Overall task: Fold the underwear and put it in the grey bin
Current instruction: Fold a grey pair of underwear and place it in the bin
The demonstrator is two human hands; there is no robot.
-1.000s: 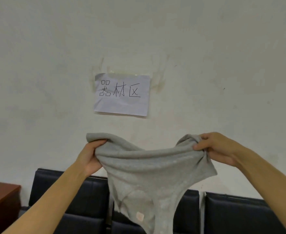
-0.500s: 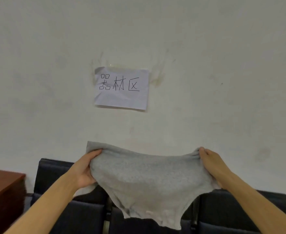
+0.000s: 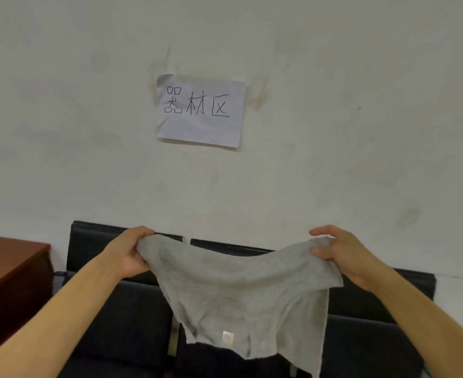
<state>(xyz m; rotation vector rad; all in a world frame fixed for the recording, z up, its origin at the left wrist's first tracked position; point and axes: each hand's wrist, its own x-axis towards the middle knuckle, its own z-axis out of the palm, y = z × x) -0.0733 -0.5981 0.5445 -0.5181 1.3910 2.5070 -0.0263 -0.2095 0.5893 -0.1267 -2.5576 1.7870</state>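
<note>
Grey underwear (image 3: 241,293) hangs spread, waistband corners clamped in left hand (image 3: 128,252) and right hand (image 3: 345,255) fingers

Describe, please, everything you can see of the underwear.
The underwear is light grey, a soft knit as it looks, with a small pale label low on its front. It is unfolded, held up in the air and spread wide: the left hand grips one end of its upper edge, the right hand the other. That edge sags between them and the rest hangs loose, creased, in front of the dark seats. Nothing else touches it.
</note>
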